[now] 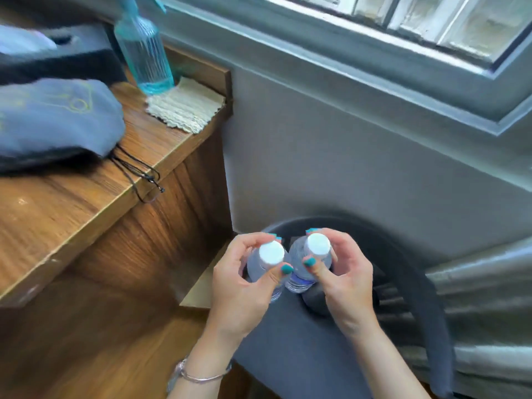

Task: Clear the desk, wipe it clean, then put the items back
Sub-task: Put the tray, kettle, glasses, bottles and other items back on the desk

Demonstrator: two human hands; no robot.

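Observation:
Two clear water bottles with white caps stand upright side by side over the grey chair seat [290, 347], to the right of the wooden desk [57, 214]. My left hand [239, 286] pinches the neck of the left bottle [271, 252] just under its cap. My right hand [342, 280] pinches the neck of the right bottle [318, 245] the same way. A turquoise spray bottle [145, 53] and a folded cream cloth [185, 106] sit at the desk's far right corner. Whether the bottles' bases touch the seat is hidden.
A grey drawstring bag [54, 119] lies on the desk, its black cords hanging over the edge. A black box [63, 57] stands behind it. The chair's curved back [426, 298] is close to the grey wall [345, 156] under a window. A grey curtain [489, 312] hangs at right.

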